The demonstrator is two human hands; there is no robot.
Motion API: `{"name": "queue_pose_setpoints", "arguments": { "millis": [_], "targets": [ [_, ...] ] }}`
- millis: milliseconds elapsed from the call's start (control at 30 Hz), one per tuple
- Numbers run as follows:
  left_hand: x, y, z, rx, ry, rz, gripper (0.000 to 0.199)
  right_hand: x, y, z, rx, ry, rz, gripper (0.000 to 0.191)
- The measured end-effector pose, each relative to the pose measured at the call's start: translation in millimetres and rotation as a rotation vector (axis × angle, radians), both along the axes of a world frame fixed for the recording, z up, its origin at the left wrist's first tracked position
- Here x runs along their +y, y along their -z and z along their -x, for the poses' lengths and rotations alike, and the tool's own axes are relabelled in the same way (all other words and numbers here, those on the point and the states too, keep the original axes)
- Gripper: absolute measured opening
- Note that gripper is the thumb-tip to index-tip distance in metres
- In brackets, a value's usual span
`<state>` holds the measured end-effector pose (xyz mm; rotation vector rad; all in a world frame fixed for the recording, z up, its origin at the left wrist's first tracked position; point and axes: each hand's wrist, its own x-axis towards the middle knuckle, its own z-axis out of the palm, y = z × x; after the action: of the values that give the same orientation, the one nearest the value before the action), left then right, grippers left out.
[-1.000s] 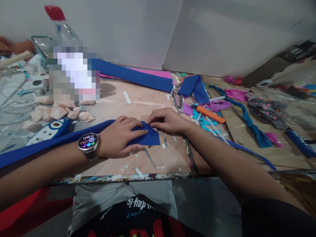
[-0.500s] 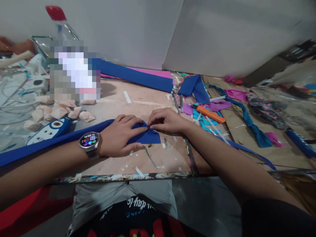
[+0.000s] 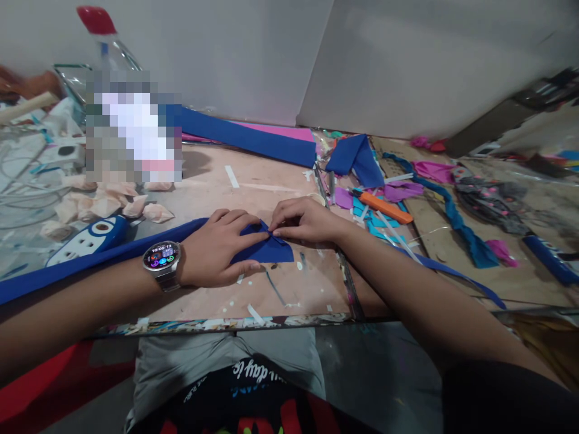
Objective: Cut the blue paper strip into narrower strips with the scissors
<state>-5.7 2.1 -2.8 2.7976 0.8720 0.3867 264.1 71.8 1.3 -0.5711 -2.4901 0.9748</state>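
Observation:
A long blue strip [image 3: 183, 232] runs from the left edge across the table to its cut end under my hands. My left hand [image 3: 221, 246], with a watch on the wrist, lies on it with fingers spread, pressing the strip against the tabletop. My right hand [image 3: 301, 222] pinches a small fold of the blue strip near its right end, thumb against index finger. The fold rises beside my left fingertips. Part of the strip is hidden under my left palm.
An orange cutter [image 3: 384, 206] lies among scraps at the right. Another blue strip [image 3: 253, 142] and a folded blue piece [image 3: 357, 160] are at the back. Peach pieces [image 3: 104, 202] and a power strip [image 3: 88, 241] are at the left. A cardboard sheet [image 3: 436, 241] lies right.
The pinched fold at the strip's end looks slightly more bunched under my right fingertips. Both hands stay in nearly the same place.

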Motion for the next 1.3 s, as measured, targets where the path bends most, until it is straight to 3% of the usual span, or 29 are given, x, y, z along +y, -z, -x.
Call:
{"name": "queue_pose_setpoints", "arguments": {
  "millis": [1300],
  "targets": [
    [0.3,-0.4,0.7,-0.018,0.009,0.01,0.057,1.5,-4.4,-2.3,-0.037,-0.008,0.049,0.017]
  ]
}}
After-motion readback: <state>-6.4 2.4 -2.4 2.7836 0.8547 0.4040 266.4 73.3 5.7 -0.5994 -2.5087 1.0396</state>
